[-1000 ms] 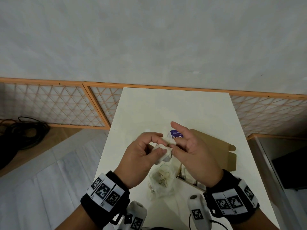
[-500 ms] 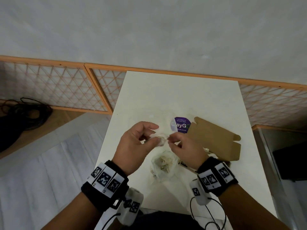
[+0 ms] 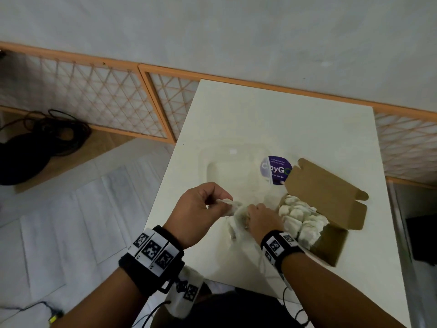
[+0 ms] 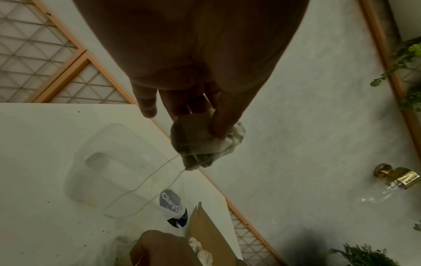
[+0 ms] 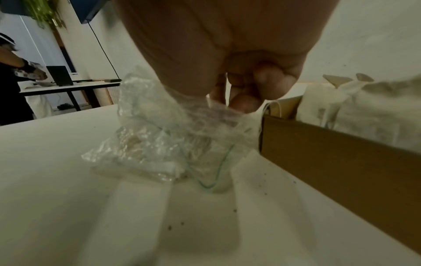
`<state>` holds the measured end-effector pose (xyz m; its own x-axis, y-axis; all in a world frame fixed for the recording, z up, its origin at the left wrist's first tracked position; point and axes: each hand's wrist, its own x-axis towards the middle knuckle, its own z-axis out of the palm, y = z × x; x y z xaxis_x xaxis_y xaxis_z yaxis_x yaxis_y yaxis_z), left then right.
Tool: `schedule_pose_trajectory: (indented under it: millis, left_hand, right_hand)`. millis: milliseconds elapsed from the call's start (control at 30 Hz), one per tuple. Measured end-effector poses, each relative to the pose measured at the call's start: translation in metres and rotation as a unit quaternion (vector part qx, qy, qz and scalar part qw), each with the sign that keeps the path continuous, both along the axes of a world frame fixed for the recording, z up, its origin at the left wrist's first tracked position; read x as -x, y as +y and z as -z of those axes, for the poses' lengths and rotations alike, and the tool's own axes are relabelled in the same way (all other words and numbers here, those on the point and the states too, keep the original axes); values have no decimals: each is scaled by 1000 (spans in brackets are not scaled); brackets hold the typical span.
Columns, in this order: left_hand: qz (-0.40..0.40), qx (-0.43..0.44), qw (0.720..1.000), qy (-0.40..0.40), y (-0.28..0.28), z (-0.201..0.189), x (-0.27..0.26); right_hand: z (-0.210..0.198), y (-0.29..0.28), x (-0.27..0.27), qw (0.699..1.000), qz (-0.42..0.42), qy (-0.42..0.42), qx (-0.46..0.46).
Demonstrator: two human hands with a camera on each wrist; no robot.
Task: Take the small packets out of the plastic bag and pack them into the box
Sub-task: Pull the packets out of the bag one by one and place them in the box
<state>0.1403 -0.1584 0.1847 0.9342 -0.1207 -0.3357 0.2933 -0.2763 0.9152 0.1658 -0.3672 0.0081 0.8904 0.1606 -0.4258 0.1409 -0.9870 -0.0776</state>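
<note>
My left hand [image 3: 227, 204] pinches a small white packet [image 3: 233, 205] above the table; in the left wrist view the packet [image 4: 205, 142] sits between thumb and fingers with a thin string hanging from it. My right hand [image 3: 248, 214] is down at the crumpled clear plastic bag [image 3: 236, 223], just left of the box. Seen from the right wrist, its curled fingers [image 5: 243, 100] and thumb grip the top of the bag [image 5: 164, 136], which holds more packets. The open brown cardboard box [image 3: 335, 240] holds several white packets [image 3: 300, 216].
The box's lid flap [image 3: 324, 190] stands open toward the back. A clear plastic tray with a purple round sticker [image 3: 276, 170] lies behind my hands on the white table [image 3: 283, 119]. Black cables [image 3: 35, 143] lie on the floor at left. Another person [image 5: 13, 81] works at a far table.
My right hand has let go of the packet and dropped to the plastic bag beside the box. My left hand keeps the packet. The head view has tilted down, showing the box's contents.
</note>
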Motion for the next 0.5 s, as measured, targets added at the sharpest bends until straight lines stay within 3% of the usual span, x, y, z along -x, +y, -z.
schedule_pose_trajectory:
  millis: [133, 267, 367, 500]
  left_hand:
    - [-7, 18, 1000, 14, 0, 2, -3]
    - [3, 22, 1000, 12, 0, -1, -9]
    - [-2, 31, 999, 15, 0, 0, -15]
    - [16, 55, 998, 27, -7, -1, -20]
  right_hand:
    - [-2, -4, 1, 999, 26, 8, -36]
    - [-26, -19, 2, 968, 142, 17, -204]
    - [-71, -31, 6, 902, 207, 16, -378]
    - [-123, -46, 10, 782, 281, 61, -553]
